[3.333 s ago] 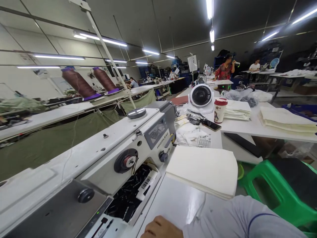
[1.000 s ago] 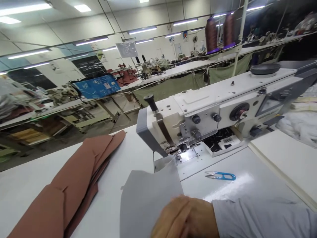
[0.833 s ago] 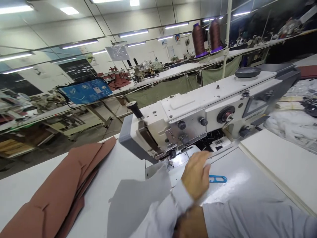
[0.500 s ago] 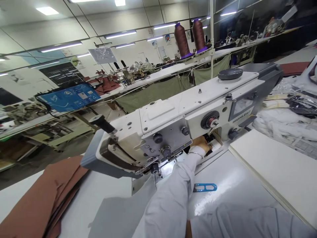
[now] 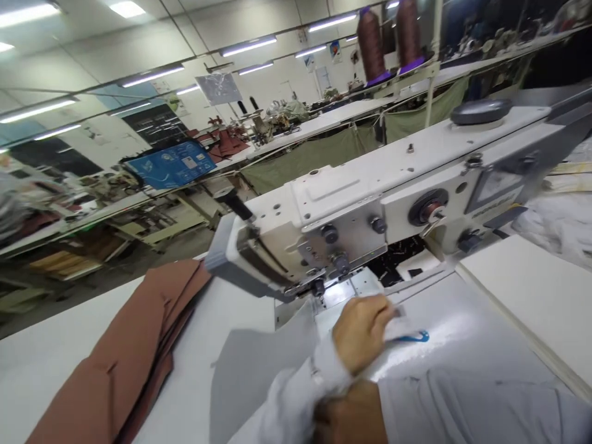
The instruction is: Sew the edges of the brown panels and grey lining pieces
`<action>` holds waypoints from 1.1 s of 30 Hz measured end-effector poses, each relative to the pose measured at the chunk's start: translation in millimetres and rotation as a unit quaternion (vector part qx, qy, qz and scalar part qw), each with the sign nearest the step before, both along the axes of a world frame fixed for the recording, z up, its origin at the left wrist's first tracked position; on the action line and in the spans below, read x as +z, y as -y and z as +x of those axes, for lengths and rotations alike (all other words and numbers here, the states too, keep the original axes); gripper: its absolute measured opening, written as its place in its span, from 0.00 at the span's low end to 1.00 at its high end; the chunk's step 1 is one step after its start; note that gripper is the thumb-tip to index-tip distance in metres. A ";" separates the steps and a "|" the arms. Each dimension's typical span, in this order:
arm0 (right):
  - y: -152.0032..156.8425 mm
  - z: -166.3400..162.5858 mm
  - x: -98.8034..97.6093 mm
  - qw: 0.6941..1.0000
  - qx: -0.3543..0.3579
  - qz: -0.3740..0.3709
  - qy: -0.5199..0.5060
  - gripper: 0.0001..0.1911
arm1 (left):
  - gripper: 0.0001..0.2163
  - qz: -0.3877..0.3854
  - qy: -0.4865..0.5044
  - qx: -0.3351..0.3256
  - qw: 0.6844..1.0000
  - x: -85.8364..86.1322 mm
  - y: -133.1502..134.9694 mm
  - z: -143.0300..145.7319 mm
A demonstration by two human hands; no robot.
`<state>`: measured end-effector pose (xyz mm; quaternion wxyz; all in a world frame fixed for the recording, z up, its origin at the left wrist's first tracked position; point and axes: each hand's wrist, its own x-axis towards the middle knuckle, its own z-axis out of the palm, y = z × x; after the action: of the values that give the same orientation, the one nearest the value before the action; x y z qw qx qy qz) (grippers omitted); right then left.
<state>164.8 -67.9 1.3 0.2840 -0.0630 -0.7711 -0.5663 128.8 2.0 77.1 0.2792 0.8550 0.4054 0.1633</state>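
Observation:
My left hand (image 5: 363, 330) lies in front of the needle area of the white sewing machine (image 5: 393, 179), its white sleeve coming up from the lower left. Its fingers are pinched on a small white label (image 5: 394, 319), which is blurred. Blue thread snips (image 5: 416, 337) lie on the table just beyond its fingertips. My right hand (image 5: 351, 416) sits at the bottom edge, its fingers hidden under the left sleeve. A grey fabric piece (image 5: 259, 370) lies flat beside both hands, reaching under the presser foot. A tray of black labels (image 5: 400, 256) sits under the machine arm.
A stack of brown fabric pieces (image 5: 124, 357) lies on the table at left. A cream stack (image 5: 531, 290) lies at right. Two brown thread cones (image 5: 370, 40) stand behind the machine. A blue screen (image 5: 171, 165) and other worktables fill the background.
My left hand reached under the machine arm to the label tray, then drew back to the table in front of the needle, pinched on a small white label. The camera swung left.

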 end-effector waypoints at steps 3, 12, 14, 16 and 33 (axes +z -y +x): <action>4.4 0.2 -0.8 0.927 0.079 -0.365 -0.023 0.16 | 0.09 -0.044 -0.085 0.062 0.993 0.1 19.9 -87.6; 21.2 -10.8 -12.6 0.795 0.104 -0.597 -0.014 0.13 | 0.13 0.290 -0.065 0.113 0.948 -76.1 37.3 -164.7; 22.1 -11.9 -14.5 0.795 0.100 -0.598 -0.011 0.14 | 0.15 0.307 -0.041 0.034 0.950 -82.8 44.2 -161.5; 22.1 -12.0 -15.6 0.794 0.098 -0.600 -0.001 0.14 | 0.16 0.289 -0.042 0.013 0.956 -84.5 49.7 -161.4; 20.1 -11.1 -6.2 0.781 0.097 -0.616 0.014 0.15 | 0.16 0.279 -0.105 0.030 0.954 -81.1 58.3 -159.6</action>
<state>153.7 -88.0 -4.8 0.2275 -0.1411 -0.9617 0.0595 -30.8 -56.3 -4.0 -0.0199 0.8986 0.3962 0.1876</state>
